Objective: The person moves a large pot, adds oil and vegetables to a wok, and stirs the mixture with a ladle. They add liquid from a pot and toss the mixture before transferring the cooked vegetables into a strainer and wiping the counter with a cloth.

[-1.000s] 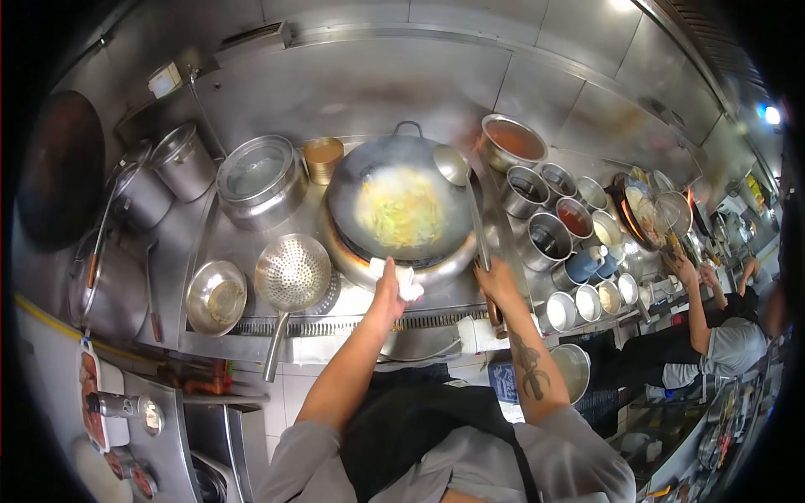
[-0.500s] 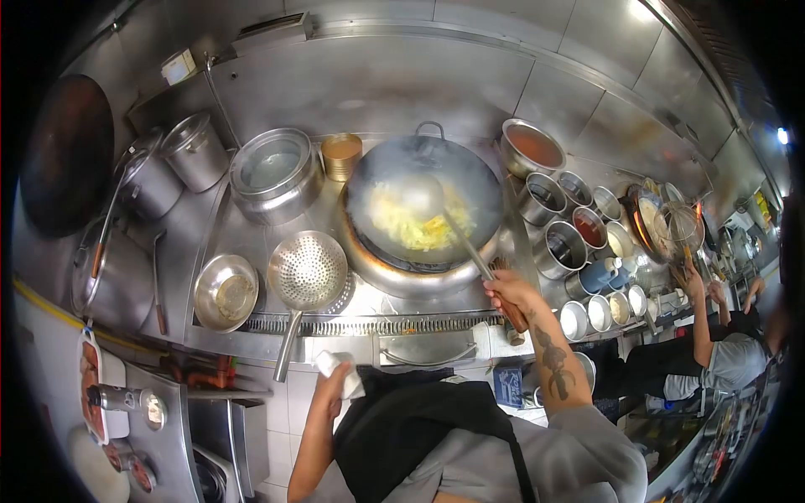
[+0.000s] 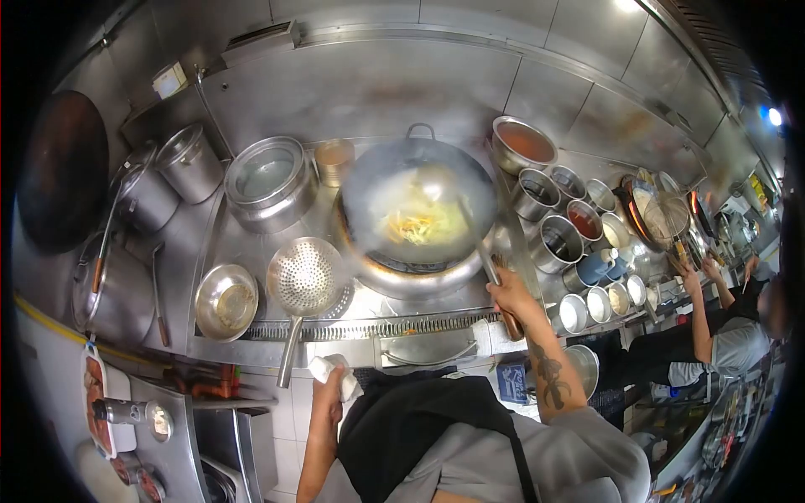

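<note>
My right hand (image 3: 513, 298) is wrapped around the wooden-ended handle of a long metal ladle (image 3: 478, 239). The ladle's bowl is inside a big dark wok (image 3: 365, 189), blurred by steam, near the far side. Shredded yellow, pale and orange food (image 3: 415, 225) lies toward the wok's front. My left hand (image 3: 328, 396) is closed on a folded white cloth (image 3: 334, 375), low in front of the stove near my black apron (image 3: 411, 423). It stays clear of the wok.
Left of the wok are a perforated strainer (image 3: 308, 277), a metal bowl (image 3: 226, 302), a lidded pot (image 3: 268, 184) and a tin (image 3: 334, 162). On the right stand sauce pots (image 3: 558, 243) and small seasoning tubs (image 3: 573, 313). Further right, a co-worker's arm (image 3: 698, 314) reaches toward another wok.
The ladle's bowl has moved toward the far side of the wok. The food has bunched nearer the front, with orange shreds showing. My left hand still grips the cloth.
</note>
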`<state>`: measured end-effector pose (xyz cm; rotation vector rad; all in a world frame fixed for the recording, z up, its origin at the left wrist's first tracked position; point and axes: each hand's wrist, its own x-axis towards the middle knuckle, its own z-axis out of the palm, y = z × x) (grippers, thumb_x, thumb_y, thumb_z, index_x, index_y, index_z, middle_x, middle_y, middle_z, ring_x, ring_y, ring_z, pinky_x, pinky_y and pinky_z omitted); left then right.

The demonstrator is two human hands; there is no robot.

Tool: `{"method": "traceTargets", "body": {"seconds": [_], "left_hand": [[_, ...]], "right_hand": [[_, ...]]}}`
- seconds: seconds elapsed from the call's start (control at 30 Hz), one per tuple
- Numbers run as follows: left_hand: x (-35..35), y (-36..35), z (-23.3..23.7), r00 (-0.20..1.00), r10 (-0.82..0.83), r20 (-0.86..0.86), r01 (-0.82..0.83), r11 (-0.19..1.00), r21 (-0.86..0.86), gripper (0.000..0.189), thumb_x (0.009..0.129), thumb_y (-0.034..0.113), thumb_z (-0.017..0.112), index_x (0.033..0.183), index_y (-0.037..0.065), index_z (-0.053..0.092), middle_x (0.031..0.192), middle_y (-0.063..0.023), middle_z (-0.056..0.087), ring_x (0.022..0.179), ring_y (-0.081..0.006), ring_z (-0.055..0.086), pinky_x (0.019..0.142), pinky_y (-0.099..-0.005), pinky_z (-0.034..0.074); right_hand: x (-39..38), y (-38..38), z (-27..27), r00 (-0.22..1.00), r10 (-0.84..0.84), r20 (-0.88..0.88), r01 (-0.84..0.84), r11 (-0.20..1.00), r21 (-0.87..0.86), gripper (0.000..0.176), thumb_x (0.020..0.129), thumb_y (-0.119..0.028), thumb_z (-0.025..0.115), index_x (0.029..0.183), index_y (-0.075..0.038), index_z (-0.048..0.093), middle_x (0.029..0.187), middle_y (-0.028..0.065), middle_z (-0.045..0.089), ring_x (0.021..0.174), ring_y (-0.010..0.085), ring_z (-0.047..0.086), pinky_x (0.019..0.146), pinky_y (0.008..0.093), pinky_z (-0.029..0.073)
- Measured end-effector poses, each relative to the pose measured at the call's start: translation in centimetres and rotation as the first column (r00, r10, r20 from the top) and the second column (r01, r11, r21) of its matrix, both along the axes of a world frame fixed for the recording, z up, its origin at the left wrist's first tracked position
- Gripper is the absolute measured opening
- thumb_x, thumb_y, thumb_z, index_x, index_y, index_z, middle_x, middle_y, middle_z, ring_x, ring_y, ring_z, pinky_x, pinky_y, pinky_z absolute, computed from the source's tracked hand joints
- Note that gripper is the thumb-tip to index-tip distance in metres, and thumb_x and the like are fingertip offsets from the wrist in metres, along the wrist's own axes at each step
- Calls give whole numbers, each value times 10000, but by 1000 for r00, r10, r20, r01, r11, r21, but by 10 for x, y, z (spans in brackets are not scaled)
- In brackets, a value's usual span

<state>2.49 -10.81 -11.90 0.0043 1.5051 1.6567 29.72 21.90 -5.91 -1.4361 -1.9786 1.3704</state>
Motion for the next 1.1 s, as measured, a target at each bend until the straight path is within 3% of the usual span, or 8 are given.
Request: {"method": "traceTargets", "body": {"seconds": [0.1, 0.3, 0.4, 0.63, 0.7, 0.77, 0.9, 1.1], "left_hand": [[1, 1, 3, 1000, 8, -5, -8, 1000, 25, 369, 849, 118, 640, 1175, 0, 511, 1032, -90, 596, 915, -203, 593, 773, -328, 489], [2, 6, -8, 999, -37, -7, 37, 998, 56, 371, 847, 119, 645, 1175, 10, 511, 1032, -83, 592, 917, -197, 586, 782, -321, 485], [4, 8, -2, 999, -48, -8, 48, 998, 28, 385, 843, 124, 654, 1182, 12, 511, 1031, -83, 595, 919, -197, 586, 784, -319, 483], [4, 9, -16, 997, 0, -77, -5, 998, -62, 475, 819, 152, 673, 1234, 11, 488, 1052, -104, 595, 930, -230, 590, 807, -355, 488], [-7, 7, -36, 996, -71, -58, 66, 994, -89, 496, 812, 167, 667, 1242, 14, 474, 1062, -108, 581, 907, -248, 596, 770, -367, 506], [-2, 9, -29, 997, -79, -17, 78, 995, -60, 474, 819, 180, 664, 1227, 23, 481, 1033, -99, 581, 884, -241, 596, 747, -370, 512], [-4, 15, -20, 998, -69, -11, 69, 997, -44, 449, 829, 183, 662, 1215, 34, 486, 1021, -92, 581, 881, -228, 594, 742, -372, 511], [0, 20, -26, 997, -81, -18, 80, 995, -59, 429, 828, 154, 678, 1194, 32, 490, 1013, -82, 582, 892, -215, 588, 753, -357, 499]], "right_hand": [[10, 15, -57, 991, -70, 117, -46, 639, 768, 201, 858, -74, 556, 1030, 30, 546, 661, 61, 563, 433, 135, 522, 384, 300, 415], [-7, -11, -42, 986, -75, -146, 58, 992, -116, 174, 854, -75, 549, 1002, 16, 543, 620, 39, 535, 422, 122, 501, 388, 284, 388], [-9, -29, 4, 983, -39, -182, 4, 982, -190, 134, 849, -74, 559, 956, 5, 549, 608, 23, 518, 425, 107, 485, 393, 271, 379], [21, -26, -5, 972, 192, -132, -175, 976, 126, 307, 805, -171, 590, 1066, -12, 612, 650, 26, 556, 508, 132, 512, 474, 299, 439], [2, -13, -39, 978, 117, 173, -128, 991, 50, 309, 797, -171, 566, 1055, -5, 603, 726, 129, 607, 613, 197, 609, 543, 361, 489], [-17, -29, -24, 983, 144, 116, -168, 956, 242, 276, 808, -151, 552, 1041, -10, 595, 702, 133, 614, 569, 210, 625, 541, 353, 498], [4, -34, 8, 989, 149, 5, -149, 986, -75, 232, 817, -116, 550, 1014, 3, 571, 682, 129, 616, 491, 181, 599, 488, 338, 486], [8, -16, 0, 999, 7, 48, -18, 975, 223, 281, 808, -109, 563, 1049, 35, 558, 722, 177, 614, 555, 261, 614, 552, 382, 493]]}}
